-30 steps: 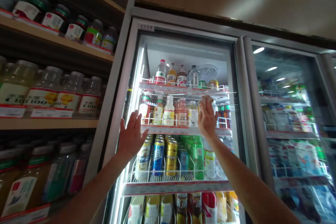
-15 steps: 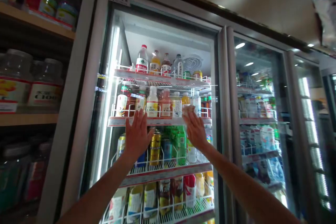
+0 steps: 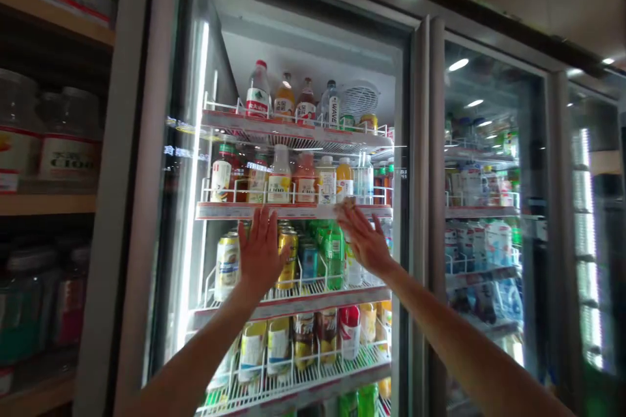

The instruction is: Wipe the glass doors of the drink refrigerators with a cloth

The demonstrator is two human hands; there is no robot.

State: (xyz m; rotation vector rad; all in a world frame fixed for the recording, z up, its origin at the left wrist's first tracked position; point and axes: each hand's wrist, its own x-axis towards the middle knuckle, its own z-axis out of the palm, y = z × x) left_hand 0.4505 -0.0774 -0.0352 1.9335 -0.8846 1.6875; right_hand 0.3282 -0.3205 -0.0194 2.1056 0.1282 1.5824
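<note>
Both arms reach up toward the glass door (image 3: pixel 313 45) of a lit drinks fridge. My left hand (image 3: pixel 260 251) lies flat at the glass with fingers spread and nothing in it, in front of the cans on the third shelf. To its right, my right hand (image 3: pixel 362 238) is at the glass with a pale crumpled cloth (image 3: pixel 345 205) under its fingertips, just below the second shelf's bottles. Behind the glass stand rows of bottles and cans, among them a green bottle (image 3: pixel 335 257) between my hands.
Wooden shelves (image 3: pixel 49 204) with large bottles stand at the left, beside the metal frame (image 3: pixel 110 208). At the right is a second glass-door fridge (image 3: pixel 482 212) with drinks, and another door (image 3: pixel 587 228) beyond it. Ceiling lights reflect in the glass.
The view has shifted slightly. Against the fridge's contents, my right hand has moved a little left and tilted further left with the cloth. My left hand stays flat in nearly the same place.
</note>
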